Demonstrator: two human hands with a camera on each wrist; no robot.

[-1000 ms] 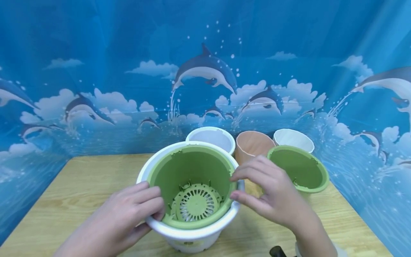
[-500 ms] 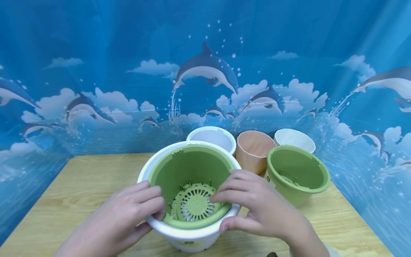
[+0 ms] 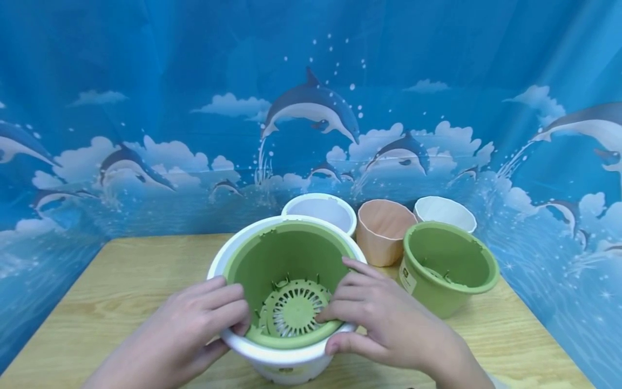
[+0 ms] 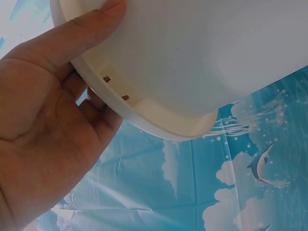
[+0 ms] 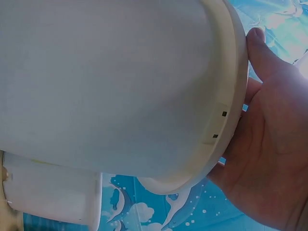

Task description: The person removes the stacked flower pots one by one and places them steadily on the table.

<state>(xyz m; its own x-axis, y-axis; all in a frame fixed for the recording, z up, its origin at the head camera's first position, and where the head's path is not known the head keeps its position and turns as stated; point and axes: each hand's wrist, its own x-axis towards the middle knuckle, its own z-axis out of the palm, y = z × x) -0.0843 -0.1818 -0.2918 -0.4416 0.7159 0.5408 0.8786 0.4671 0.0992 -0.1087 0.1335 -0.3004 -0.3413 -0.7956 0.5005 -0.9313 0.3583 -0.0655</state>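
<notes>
A green flowerpot [image 3: 291, 248] with a slotted round base is nested in a larger white flowerpot [image 3: 277, 354] on the table. My left hand [image 3: 194, 319] grips their left rim, fingertips hooked inside the green pot. In the left wrist view its thumb presses the outer wall of the white pot [image 4: 192, 57]. My right hand [image 3: 384, 313] holds the front right rim, with fingers reaching into the green pot and the thumb outside. The right wrist view shows that thumb against the white rim [image 5: 236, 96]; the other fingers are mostly hidden.
Behind the nested pots stand a white pot [image 3: 320, 208], a peach pot [image 3: 381, 243] and a white faceted pot [image 3: 444, 213]. Another green pot [image 3: 434, 294], with a label, is at the right. A dolphin-print curtain [image 3: 194, 81] surrounds the wooden table [image 3: 121, 286].
My right hand has slid from the right side of the rim toward the front, and its fingers now reach into the green flowerpot. The left hand and both nested flowerpots stay put.
</notes>
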